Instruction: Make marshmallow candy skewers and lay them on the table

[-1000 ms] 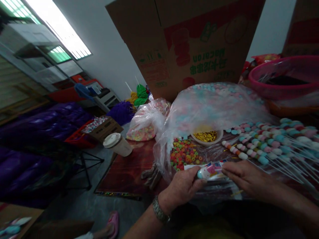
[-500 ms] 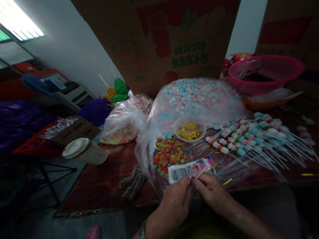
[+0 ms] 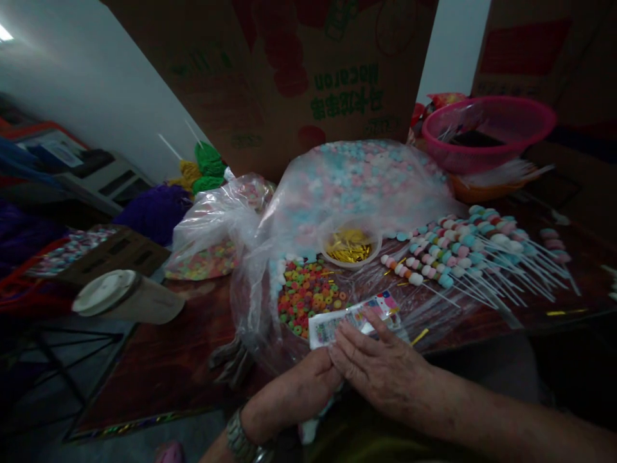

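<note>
My left hand (image 3: 308, 382), with a watch on the wrist, is closed at the table's front edge, its fingers mostly hidden. Below it shows a small white and pale blue piece (image 3: 310, 429) that I cannot make out clearly. Over its knuckles lies my right hand (image 3: 380, 370), fingers stretched and forefinger pointing forward onto a printed packet (image 3: 325, 329). Just beyond are colourful candy rings (image 3: 308, 296) in clear plastic and a round tub (image 3: 351, 262) of gold twist ties. To the right lie several marshmallow skewers (image 3: 453, 251) on white sticks.
A big clear bag of marshmallows (image 3: 357, 183) leans before a cardboard box (image 3: 289, 83). A pink basket (image 3: 486, 138) stands at the back right. On the left are a lidded cup (image 3: 130, 297), a bag of candy rings (image 3: 205, 257) and a grey glove (image 3: 231, 360).
The white stick with a pink bit between my fingers is out of sight. My right hand has flattened out over my left. The view has shifted, so the table things appear further left.
</note>
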Available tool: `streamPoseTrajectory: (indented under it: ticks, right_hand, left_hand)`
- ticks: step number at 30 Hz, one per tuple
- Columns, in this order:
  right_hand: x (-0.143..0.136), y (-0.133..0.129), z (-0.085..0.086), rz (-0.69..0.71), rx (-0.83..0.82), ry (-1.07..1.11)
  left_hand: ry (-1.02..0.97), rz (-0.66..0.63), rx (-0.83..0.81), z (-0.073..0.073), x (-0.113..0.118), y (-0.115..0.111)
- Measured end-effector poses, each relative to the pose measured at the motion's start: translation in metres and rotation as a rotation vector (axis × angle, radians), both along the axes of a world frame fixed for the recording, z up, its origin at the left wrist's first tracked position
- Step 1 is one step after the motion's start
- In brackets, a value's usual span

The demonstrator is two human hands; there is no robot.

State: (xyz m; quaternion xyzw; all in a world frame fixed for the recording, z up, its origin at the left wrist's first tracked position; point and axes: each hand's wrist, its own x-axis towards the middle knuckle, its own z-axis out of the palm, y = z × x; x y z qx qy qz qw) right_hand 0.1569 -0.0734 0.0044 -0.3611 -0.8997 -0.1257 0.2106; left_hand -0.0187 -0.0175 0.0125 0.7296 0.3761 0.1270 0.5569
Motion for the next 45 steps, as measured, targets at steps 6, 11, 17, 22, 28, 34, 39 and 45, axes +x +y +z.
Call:
streamPoseTrajectory:
  ticks: [6, 11, 17, 22, 28, 34, 39, 45]
  right_hand:
    - [0.007, -0.011, -0.020, 0.051, -0.750, 0.168]
    - [0.014, -0.015, -0.020, 0.002, -1.549, 0.659]
    - [0.076, -0.021, -0.021, -0.361, -0.834, 0.650]
    - [0.098, -0.023, -0.052, -0.382, -0.541, 0.041]
    - [0.098, -0.011, -0.050, -0.284, -0.517, -0.120]
    - [0.122, -0.022, -0.048, -0.303, -0.596, 0.148]
    - [0.128, -0.025, -0.062, -0.422, -0.521, 0.238]
    - [0.119, -0.031, -0.047, -0.427, -0.306, 0.159]
  left_hand:
    - [0.358, -0.435, 0.288, 0.009, 0.001, -0.015]
    - [0.389, -0.496, 0.885, 0.012, 0.014, -0.024]
    - [-0.010, 0.125, 0.595, -0.003, 0.016, -0.013]
    - [-0.108, 0.571, -0.181, -0.007, 0.022, -0.005]
    - [-0.182, 0.685, -0.468, -0.009, 0.027, -0.008]
    - [-0.190, 0.654, -0.527, -0.019, 0.023, -0.008]
    - [-0.163, 0.610, -0.504, -0.027, 0.023, -0.006]
    - [-0.168, 0.642, -0.508, -0.027, 0.024, -0.005]
